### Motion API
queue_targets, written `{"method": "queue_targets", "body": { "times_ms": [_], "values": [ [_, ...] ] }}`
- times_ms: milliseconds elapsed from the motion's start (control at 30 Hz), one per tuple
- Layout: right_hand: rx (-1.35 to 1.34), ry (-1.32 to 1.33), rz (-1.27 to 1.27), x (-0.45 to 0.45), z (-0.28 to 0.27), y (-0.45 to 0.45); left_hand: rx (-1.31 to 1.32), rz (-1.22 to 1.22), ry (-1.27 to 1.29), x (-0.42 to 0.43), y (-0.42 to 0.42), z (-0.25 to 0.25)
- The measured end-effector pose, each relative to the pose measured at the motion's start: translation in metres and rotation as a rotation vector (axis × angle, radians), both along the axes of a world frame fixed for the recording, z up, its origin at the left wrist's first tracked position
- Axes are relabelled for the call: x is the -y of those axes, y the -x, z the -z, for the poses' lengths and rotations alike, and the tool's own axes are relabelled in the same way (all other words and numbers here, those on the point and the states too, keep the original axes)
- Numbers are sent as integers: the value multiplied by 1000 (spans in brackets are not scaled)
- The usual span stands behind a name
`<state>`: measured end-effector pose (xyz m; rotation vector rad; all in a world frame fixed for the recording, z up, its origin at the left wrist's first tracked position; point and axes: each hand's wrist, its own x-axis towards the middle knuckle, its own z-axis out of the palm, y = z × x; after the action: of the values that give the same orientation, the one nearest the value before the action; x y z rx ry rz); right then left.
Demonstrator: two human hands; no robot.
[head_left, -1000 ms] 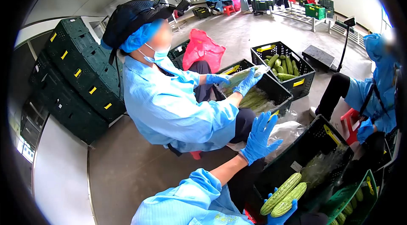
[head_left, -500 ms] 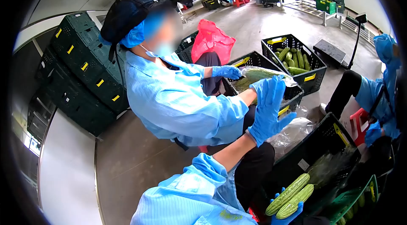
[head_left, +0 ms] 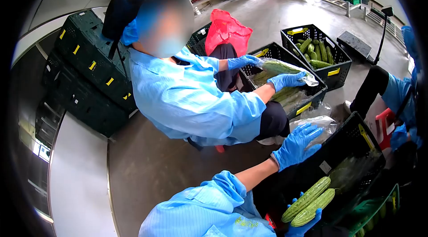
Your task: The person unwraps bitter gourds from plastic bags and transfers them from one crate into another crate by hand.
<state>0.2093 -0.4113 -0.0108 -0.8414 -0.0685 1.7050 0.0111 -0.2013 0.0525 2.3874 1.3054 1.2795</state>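
My right hand (head_left: 306, 228), in a blue glove, cradles two long green luffa gourds (head_left: 307, 198) side by side from below, its fingertips showing past their far side. My left hand (head_left: 295, 147), also gloved, is raised beyond them with outstretched fingers and nothing visible in its grasp. Behind those fingers lies a crumpled clear plastic bag (head_left: 327, 123); I cannot tell whether they touch it. Below and right of that hand stands a dark crate (head_left: 353, 135), with clear plastic (head_left: 352, 172) inside.
A co-worker (head_left: 191, 98) beside me holds a bagged gourd (head_left: 285, 67) over another crate (head_left: 323, 92). Farther off is a crate of gourds (head_left: 341, 69). A green crate (head_left: 363, 219) sits at lower right, near another seated person (head_left: 399, 94). Stacked crates (head_left: 89, 72) line the left wall.
My left hand has come down from its raised position toward the clear bag. The two gourds stay in my right hand. The co-worker's hands on the bagged gourd are now unobstructed.
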Motion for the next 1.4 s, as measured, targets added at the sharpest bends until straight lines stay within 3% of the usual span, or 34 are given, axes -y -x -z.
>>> {"method": "queue_targets", "body": {
  "times_ms": [67, 300, 1400],
  "values": [
    [8, -8, -17, -1, 1, 0, 85, -7, -116, -7, -2, 7],
    [-55, 62, 14, 3, -10, 0, 151, -60, -90, -4, 7, 19],
    [-120, -30, -7, 8, -10, -4, 79, -65, -63, -2, 6, 18]
  ]
}}
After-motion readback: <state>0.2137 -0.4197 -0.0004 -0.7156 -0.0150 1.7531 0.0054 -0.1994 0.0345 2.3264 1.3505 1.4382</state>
